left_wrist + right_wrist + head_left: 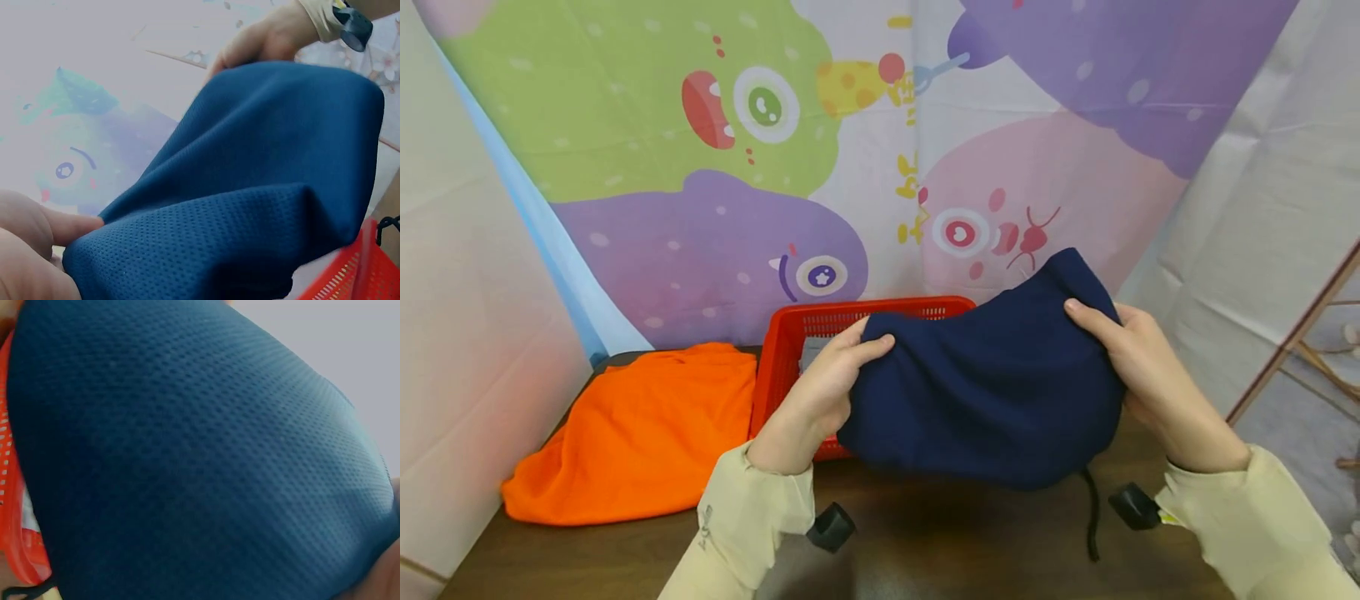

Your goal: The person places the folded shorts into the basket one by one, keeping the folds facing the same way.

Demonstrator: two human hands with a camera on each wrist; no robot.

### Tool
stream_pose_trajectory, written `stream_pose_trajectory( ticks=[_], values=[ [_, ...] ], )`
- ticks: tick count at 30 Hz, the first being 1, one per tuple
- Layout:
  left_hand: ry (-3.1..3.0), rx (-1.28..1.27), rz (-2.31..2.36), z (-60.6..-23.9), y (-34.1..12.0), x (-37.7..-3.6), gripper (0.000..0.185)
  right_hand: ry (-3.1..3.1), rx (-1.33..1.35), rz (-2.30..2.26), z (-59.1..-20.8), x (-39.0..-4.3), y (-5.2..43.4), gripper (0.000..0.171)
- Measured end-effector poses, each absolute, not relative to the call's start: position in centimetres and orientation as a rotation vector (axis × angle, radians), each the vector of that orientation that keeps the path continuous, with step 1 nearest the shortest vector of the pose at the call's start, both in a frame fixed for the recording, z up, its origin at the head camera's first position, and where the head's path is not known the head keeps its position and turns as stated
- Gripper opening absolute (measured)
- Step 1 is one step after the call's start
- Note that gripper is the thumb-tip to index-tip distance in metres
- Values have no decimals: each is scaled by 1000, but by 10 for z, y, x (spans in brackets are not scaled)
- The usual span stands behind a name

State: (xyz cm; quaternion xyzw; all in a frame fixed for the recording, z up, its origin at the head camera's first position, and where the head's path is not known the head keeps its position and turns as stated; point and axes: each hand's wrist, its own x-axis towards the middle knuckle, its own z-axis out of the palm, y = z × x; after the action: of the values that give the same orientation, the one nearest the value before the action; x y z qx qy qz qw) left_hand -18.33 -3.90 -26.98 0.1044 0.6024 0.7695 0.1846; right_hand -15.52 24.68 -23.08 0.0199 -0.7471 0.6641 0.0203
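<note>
A navy blue mesh garment (992, 383) hangs folded between both hands above the table, in front of a red plastic basket (790, 333). My left hand (831, 379) pinches its left edge, thumb on top. My right hand (1138, 367) grips its right edge, thumb over the fabric. A black drawstring (1092, 517) dangles from the cloth's lower right. In the left wrist view the navy garment (262, 187) fills the frame, with my left fingers (37, 231) at lower left and the right hand (269, 37) at the top. The right wrist view is almost all navy garment (200, 456), with the basket (12, 506) at the left edge.
An orange garment (640, 433) lies crumpled on the dark wooden table (925, 542), left of the basket. Something grey lies inside the basket. A cartoon monster backdrop (850, 150) hangs behind. A wooden frame (1300, 333) stands at right.
</note>
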Motion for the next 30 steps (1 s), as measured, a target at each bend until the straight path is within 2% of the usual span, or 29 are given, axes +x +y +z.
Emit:
stream_pose_trajectory(
  ticks=[9,17,27,30],
  values=[
    [1592,271,2286,-260,-51,-193,36,-2339,95,2083,-224,-174,230,19],
    [1633,278,2298,-251,-66,-202,37,-2343,84,2158,-219,-189,218,31],
    [1688,360,2375,-240,-77,-207,18,-2210,123,2312,-214,-213,203,30],
    [1715,356,2393,-238,-81,-206,26,-2207,103,2292,-213,-220,196,37]
  ],
)
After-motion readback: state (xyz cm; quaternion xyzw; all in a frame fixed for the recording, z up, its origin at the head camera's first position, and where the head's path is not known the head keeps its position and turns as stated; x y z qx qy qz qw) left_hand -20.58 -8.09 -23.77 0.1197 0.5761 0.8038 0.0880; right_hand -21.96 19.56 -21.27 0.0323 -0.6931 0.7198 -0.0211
